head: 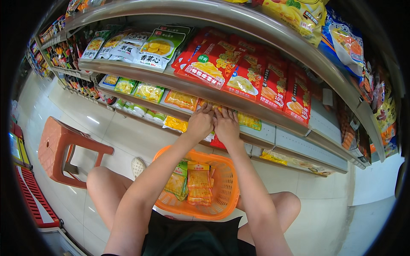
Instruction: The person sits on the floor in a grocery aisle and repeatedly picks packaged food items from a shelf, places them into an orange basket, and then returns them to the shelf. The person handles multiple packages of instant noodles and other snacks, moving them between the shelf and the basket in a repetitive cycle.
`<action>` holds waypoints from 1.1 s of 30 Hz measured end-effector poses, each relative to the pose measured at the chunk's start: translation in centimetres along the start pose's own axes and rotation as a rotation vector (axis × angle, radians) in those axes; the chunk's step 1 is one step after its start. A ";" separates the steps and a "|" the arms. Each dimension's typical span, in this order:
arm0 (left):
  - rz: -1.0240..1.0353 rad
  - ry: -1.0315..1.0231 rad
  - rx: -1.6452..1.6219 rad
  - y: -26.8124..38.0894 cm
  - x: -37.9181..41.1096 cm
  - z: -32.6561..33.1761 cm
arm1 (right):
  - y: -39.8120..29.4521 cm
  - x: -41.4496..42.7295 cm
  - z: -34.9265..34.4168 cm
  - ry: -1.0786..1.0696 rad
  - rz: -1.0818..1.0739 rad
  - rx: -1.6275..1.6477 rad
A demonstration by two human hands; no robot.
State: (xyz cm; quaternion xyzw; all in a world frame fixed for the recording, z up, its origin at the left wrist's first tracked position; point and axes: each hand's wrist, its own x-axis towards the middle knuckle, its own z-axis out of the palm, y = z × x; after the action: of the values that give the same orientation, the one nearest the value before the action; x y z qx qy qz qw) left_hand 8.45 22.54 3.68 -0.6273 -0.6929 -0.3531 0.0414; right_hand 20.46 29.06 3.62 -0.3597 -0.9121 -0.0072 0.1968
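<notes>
My left hand (pixel 201 121) and my right hand (pixel 226 125) reach side by side onto a low metal shelf (pixel 265 134). Their fingers rest over an orange-yellow food packet (pixel 209 103), mostly hidden by the hands and the shelf above; whether they grip it I cannot tell. To its left lies a similar orange packet (pixel 182 100), and to the right a yellow packet (pixel 249 121). Below my forearms, an orange plastic basket (pixel 225 192) stands between my knees. Inside it are a stack of orange packets (pixel 199 179) and some green-topped packets (pixel 176 180).
Just above my hands juts a shelf edge (pixel 205 88) bearing red packets (pixel 211 64) and green-and-white pouches (pixel 160 48). A higher curved shelf edge (pixel 243 16) overhangs it. A reddish-brown plastic stool (pixel 59 147) stands at left, near a red slatted crate (pixel 33 195).
</notes>
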 end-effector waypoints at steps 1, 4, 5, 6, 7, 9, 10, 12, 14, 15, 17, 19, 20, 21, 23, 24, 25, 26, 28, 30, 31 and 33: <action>-0.008 -0.024 -0.005 -0.4 0.4 0.1 | 0.1 0.6 -0.1 -0.044 0.000 0.019; -0.067 -0.123 -0.048 -1.0 1.0 0.2 | 0.5 1.6 -0.6 -0.140 -0.001 0.068; -0.092 -0.159 -0.068 -1.0 1.1 0.3 | 0.6 1.8 -0.8 -0.150 -0.003 0.082; -0.075 -0.159 -0.051 -0.8 1.3 0.3 | 1.0 1.9 -0.9 -0.158 -0.004 0.094; -0.057 -0.158 -0.034 -0.6 1.4 0.3 | 1.4 2.1 -1.0 -0.178 0.004 0.107; -0.027 -0.127 -0.012 -0.7 1.2 0.5 | 1.6 2.3 -1.3 -0.217 0.011 0.137; -0.014 -0.095 -0.007 -1.0 0.9 0.7 | 1.1 2.2 -1.4 -0.201 0.004 0.121; 0.026 0.004 -0.019 -0.6 0.2 0.5 | 0.3 1.3 -1.7 -0.175 -0.001 0.086; 0.077 0.141 -0.055 0.7 -0.8 -0.3 | -0.3 -0.1 -2.1 0.035 -0.064 0.150; 0.079 0.162 -0.108 1.6 -1.6 -1.0 | -0.6 -1.5 -2.4 0.127 -0.088 0.184; 0.052 0.187 -0.205 2.7 -4.0 -2.5 | -2.6 -4.6 -3.6 0.111 0.039 0.267; -0.064 0.183 -0.277 3.7 -6.5 -3.5 | -4.0 -7.7 -4.7 0.163 0.089 0.444; -0.156 0.127 -0.314 4.4 -8.8 -4.0 | -4.5 -9.7 -4.5 0.117 0.142 0.496; -0.241 0.077 -0.351 5.3 -10.7 -4.5 | -5.0 -11.8 -4.6 0.080 0.192 0.544; -0.396 0.090 -0.359 6.6 -14.4 -4.0 | -6.0 -15.5 -3.9 -0.015 0.322 0.600; -0.512 0.019 -0.398 7.0 -16.3 -3.3 | -6.2 -17.4 -3.3 -0.070 0.407 0.600; -0.630 -0.044 -0.428 6.9 -18.0 -2.5 | -6.6 -18.9 -2.5 -0.124 0.483 0.605; -0.687 -0.057 -0.434 6.7 -19.7 -1.6 | -6.9 -20.3 -1.7 -0.186 0.530 0.575; -0.805 -0.081 -0.441 5.6 -23.2 0.8 | -7.4 -22.8 0.4 -0.314 0.619 0.518; -0.901 -0.115 -0.421 4.5 -26.3 3.4 | -7.2 -25.2 3.0 -0.381 0.640 0.436; -0.948 -0.133 -0.412 3.9 -27.8 4.8 | -7.0 -26.5 4.5 -0.413 0.651 0.394; -0.952 -0.094 -0.413 1.7 -31.4 8.2 | -6.5 -28.9 7.6 -0.390 0.637 0.469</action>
State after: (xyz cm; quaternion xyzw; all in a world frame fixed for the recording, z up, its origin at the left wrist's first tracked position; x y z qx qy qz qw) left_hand 19.68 0.55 -17.44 -0.2530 -0.8185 -0.4335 -0.2795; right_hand 32.66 6.58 -13.07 -0.5632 -0.7526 0.3292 0.0899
